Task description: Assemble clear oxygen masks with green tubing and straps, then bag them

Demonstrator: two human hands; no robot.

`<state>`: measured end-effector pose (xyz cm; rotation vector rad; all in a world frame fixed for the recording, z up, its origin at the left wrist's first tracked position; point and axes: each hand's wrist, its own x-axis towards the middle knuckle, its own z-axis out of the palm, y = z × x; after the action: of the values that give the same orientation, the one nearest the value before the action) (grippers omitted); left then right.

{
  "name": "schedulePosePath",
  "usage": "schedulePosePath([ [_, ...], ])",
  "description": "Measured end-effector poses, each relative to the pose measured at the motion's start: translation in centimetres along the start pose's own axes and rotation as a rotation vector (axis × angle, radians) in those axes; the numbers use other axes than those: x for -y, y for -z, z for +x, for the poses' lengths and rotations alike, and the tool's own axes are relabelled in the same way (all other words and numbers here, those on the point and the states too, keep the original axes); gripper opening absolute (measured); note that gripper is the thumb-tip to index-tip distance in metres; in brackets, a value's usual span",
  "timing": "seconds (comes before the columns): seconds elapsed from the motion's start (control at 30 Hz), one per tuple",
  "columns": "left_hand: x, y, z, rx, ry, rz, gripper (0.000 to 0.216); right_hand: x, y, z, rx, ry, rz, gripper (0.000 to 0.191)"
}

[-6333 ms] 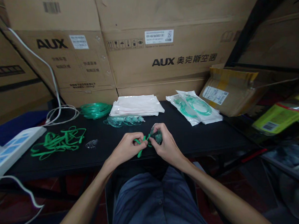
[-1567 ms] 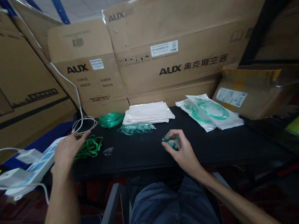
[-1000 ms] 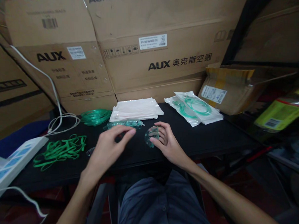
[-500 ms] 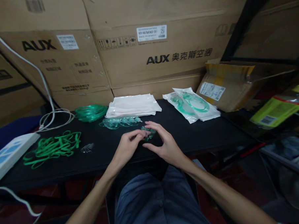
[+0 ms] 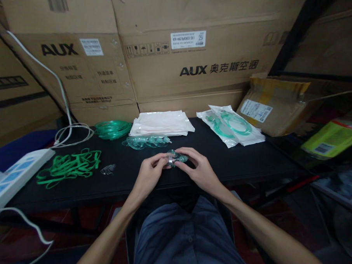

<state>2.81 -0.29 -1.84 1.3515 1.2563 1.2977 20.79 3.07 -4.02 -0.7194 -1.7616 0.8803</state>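
Observation:
Between my hands, just above the front of the black table, is a clear green oxygen mask (image 5: pixel 183 158) with a shiny strip on it. My left hand (image 5: pixel 151 170) pinches the mask's left side between thumb and fingers. On the other side, my right hand (image 5: pixel 200 169) grips it with the thumb below and the fingers over the top. Behind them lies a row of similar clear green masks (image 5: pixel 146 142). Several thin metal-looking strips (image 5: pixel 108 169) rest on the table to the left, beside a tangle of green elastic straps (image 5: pixel 71 168).
A coil of green tubing (image 5: pixel 112 129) and a stack of white pouches (image 5: pixel 162 123) lie at the back. Packaged masks with tubing (image 5: pixel 233 126) are at the right, near an opened carton (image 5: pixel 273 107). A white power strip (image 5: pixel 19 177) stands left. Large cardboard boxes (image 5: pixel 155 80) wall the back.
My right thumb and fingers have closed in on the mask, which has turned so its shiny strip shows. The whole view has shifted slightly, with the scene moving right.

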Motion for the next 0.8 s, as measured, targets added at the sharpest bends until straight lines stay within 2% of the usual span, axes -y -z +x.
schedulePosePath([
  [0.23,-0.1,0.4,-0.1,-0.023,-0.071,0.110,0.031,0.0,-0.1,0.0,-0.045,-0.026,0.025,0.025],
  [0.47,0.9,0.4,0.0,0.076,-0.044,0.074,0.041,0.1,0.0,0.1,-0.008,-0.061,0.039,0.026],
  [0.8,1.4,0.5,-0.4,0.100,-0.131,0.173,0.031,0.9,0.1,0.1,-0.033,-0.005,-0.056,0.019],
])
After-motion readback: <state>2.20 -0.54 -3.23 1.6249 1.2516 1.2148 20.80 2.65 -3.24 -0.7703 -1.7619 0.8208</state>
